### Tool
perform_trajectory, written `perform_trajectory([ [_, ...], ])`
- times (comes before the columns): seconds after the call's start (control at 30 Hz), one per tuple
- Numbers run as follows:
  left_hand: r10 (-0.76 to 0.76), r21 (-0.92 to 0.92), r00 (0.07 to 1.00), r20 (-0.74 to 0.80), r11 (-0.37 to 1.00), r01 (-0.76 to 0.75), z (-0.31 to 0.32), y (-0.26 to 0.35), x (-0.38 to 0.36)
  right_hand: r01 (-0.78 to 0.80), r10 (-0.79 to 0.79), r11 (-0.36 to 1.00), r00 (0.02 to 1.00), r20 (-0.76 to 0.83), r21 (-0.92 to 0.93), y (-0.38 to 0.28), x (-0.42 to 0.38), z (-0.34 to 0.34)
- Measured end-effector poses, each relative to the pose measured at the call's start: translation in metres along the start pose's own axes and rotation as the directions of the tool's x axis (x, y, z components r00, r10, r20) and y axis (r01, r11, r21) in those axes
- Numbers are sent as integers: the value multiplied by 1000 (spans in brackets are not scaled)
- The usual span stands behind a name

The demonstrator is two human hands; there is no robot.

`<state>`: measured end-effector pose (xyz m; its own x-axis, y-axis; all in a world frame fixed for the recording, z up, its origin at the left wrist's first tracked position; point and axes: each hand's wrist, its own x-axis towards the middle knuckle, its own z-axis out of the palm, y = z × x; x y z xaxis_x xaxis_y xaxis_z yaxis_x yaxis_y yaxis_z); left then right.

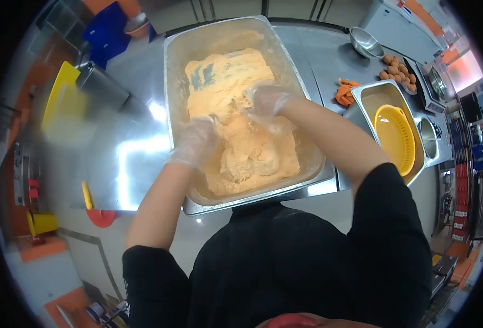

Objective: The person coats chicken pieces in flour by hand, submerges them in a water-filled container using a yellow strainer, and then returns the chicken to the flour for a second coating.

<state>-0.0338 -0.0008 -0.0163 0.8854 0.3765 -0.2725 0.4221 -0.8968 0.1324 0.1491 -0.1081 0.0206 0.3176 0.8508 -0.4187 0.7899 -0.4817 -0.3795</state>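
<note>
A deep metal pan (174,71) holds pale orange flour mixture (227,68), loose and powdery at the far end. Nearer me the mixture clumps into a lumpy dough (252,161). Both hands wear clear plastic gloves and are inside the pan. My left hand (196,141) is at the left side, its fingers curled into the mixture near the middle. My right hand (271,101) comes in from the right, fingers bent around some of the same mixture. The fingertips of both hands are partly buried and slightly blurred.
Right of the pan lie an orange cloth (346,93) and a metal tray (368,97) with a yellow basket (395,139). Farther back are a steel bowl (366,42) and several eggs (397,72). A red-and-yellow scraper (100,217) sits at the table's left front edge.
</note>
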Motion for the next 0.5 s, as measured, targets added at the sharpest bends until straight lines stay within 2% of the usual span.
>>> perform_trajectory([
  [0.03,-13,52,996,-88,998,18,-12,-2,-1,20,-19,999,1000,-24,42,-2,5,6],
  [0.1,-213,-183,958,-190,967,178,-1,-7,9,67,-59,991,996,-71,118,-2,26,34],
  [0.13,-320,-307,921,-222,919,246,0,-8,12,148,-133,968,987,88,-203,-13,44,46],
  [0.17,-171,-48,954,-245,985,165,0,-12,12,182,-161,967,979,125,-176,-13,53,54],
  [0.2,-23,204,976,-215,977,68,-5,-13,7,211,-185,966,967,174,-147,-23,46,56],
  [0.23,120,436,983,-142,899,-47,-5,-13,1,233,-203,966,953,225,-114,-30,38,63],
  [0.33,128,391,976,-176,919,-50,-7,-14,-5,569,-344,750,770,537,-336,-26,22,68],
  [0.43,30,261,963,-267,965,42,26,-25,13,596,-44,583,702,711,-552,-25,23,25],
  [0.47,-17,199,982,-189,978,56,30,-28,20,380,-7,713,844,536,-589,-21,29,9],
  [0.5,-57,141,993,-106,987,72,29,-27,24,150,57,816,940,337,-558,-15,37,-7],
])
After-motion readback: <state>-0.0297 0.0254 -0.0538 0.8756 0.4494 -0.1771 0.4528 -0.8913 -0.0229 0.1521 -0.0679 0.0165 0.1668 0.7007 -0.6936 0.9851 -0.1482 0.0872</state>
